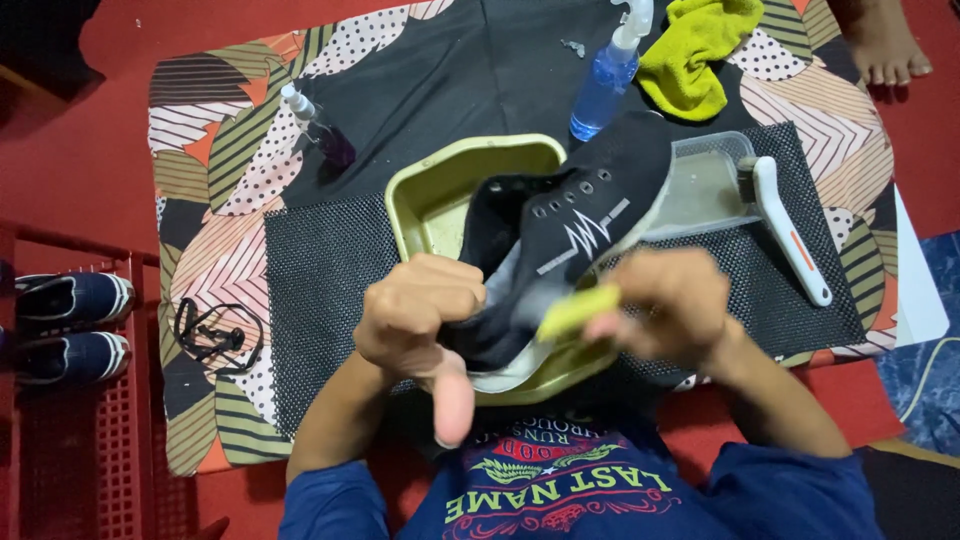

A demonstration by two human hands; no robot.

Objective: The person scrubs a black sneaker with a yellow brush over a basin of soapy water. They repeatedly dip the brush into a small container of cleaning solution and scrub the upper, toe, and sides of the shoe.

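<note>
A black sneaker (575, 215) with a white zigzag mark and no laces is held over a gold-coloured metal tray (440, 180). My left hand (420, 320) grips the shoe's heel end, thumb pointing toward me. My right hand (670, 305) holds a small yellow-green cloth or sponge (578, 310) pressed against the shoe's side near the sole. Both hands are blurred.
A black mesh mat (320, 280) lies on a patterned cloth (215, 170). A clear tray (700, 185), a white brush (790, 230), a blue spray bottle (605, 85), a small spray bottle (315, 125), a yellow-green towel (695, 50), black laces (215, 335). Dark blue shoes (70, 325) on a red rack. A bare foot (885, 40).
</note>
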